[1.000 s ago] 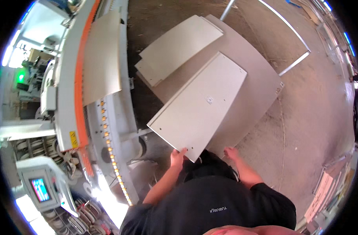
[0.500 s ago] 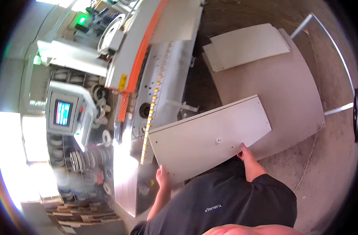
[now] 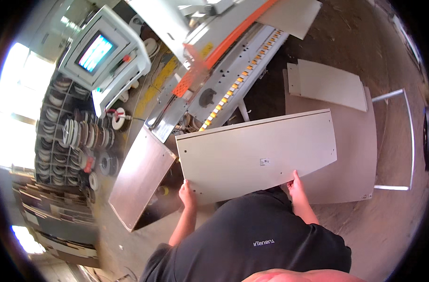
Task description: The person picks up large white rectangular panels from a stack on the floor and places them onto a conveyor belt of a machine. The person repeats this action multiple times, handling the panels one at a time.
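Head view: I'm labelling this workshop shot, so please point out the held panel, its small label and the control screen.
Held panel (image 3: pixel 249 151): head view, middle of its pale broad face.
Small label (image 3: pixel 264 161): head view, middle of its printed front.
Control screen (image 3: pixel 96 53): head view, middle of its lit display.

Strong light is admitted by the window (image 3: pixel 15 108) at left, which is burnt out to white; its outline is softened by haze. The pale panel (image 3: pixel 238 152) is evenly lit, but the print on its label (image 3: pixel 264 162) is not resolved. A sheen is noted on the brown board (image 3: pixel 141 176). The floor (image 3: pixel 268 94) beside the machine bed (image 3: pixel 235 61) is deeply shadowed. Straight edges are bowed toward the rim; the corners are lost to black.
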`<state>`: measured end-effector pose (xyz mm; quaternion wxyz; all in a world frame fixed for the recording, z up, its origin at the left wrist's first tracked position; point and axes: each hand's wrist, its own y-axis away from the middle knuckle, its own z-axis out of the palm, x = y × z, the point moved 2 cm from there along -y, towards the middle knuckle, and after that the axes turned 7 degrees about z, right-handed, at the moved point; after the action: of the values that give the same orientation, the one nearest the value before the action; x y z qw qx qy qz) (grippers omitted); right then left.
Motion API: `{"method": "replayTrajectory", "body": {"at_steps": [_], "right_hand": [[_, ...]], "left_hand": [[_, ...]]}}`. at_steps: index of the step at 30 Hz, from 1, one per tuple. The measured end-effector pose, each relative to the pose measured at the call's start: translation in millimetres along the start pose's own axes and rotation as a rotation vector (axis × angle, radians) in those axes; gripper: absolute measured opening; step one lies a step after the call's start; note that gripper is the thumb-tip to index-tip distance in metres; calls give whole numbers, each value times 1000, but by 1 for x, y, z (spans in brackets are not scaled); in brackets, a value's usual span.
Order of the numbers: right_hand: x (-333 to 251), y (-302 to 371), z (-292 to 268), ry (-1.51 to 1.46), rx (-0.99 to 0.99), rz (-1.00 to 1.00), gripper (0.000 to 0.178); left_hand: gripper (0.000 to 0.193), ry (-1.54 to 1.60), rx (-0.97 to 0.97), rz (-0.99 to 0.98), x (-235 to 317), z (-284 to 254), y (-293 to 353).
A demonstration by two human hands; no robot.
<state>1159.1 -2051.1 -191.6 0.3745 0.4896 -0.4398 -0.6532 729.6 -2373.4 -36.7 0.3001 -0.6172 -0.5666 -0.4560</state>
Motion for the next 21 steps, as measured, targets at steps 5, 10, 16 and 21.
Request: {"method": "replayTrajectory", "body": {"at_steps": [5,10,16,21], "right_hand": [[5,69,98,197,-45,-118,35],[41,95,189,387,-141,-173,33],[107,106,276,677,-360,-163,34],[144,142,336,1071,-511,-154,44]], "left_hand": [[43,204,166,-122,-28,-64,-30],[37,209,284,-323,-74,-140,-53],[47,564,182,-350,-165,-252,-77],[52,38,-80,-502,-182,-359,-52]]}}
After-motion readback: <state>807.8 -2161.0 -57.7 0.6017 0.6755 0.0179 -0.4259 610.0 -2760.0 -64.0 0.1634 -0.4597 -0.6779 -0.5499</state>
